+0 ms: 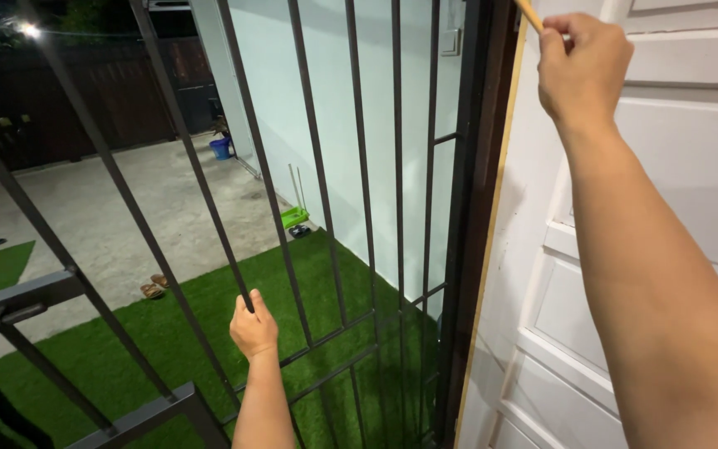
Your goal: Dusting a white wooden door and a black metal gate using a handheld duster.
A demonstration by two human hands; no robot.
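The left hand (253, 326) is clamped on a vertical bar of the black metal security gate (326, 191), likely heavy, rigid and best gripped there, while the right hand (582, 68) pinches a thin, light wooden stick (529, 14) beside the white door (691, 166).

You have no packages, labels, signs or screens in front of you here.
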